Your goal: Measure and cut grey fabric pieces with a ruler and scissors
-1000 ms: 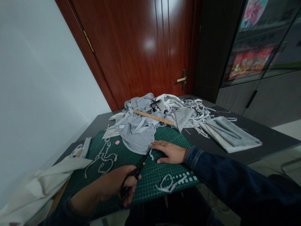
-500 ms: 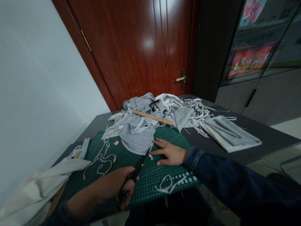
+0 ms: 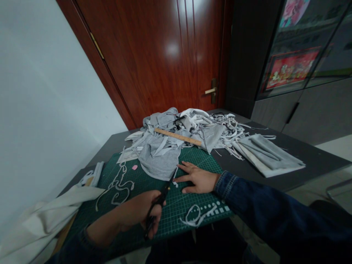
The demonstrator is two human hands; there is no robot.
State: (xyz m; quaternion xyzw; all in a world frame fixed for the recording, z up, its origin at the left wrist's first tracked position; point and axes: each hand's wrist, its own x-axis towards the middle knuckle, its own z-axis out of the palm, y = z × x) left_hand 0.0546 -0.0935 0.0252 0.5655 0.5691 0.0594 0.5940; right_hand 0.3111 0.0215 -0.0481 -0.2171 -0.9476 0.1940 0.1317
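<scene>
My left hand is closed round the handles of black scissors. The blades point up and away, their tips at the right edge of a grey fabric piece with a rounded hem. Flat on the green cutting mat, fingers spread, lies my right hand. Its index fingertip is close beside the scissor tips and a thin trimmed edge strip. Whether the blades are parted I cannot tell.
A heap of grey and white cloth scraps lies behind, with a wooden ruler on top. Folded fabric is at right. Loose strips and a pink chip rest on the mat. Cream cloth drapes at left.
My left hand and the scissors have shifted slightly right and forward along the fabric edge. My right hand stays in nearly the same place.
</scene>
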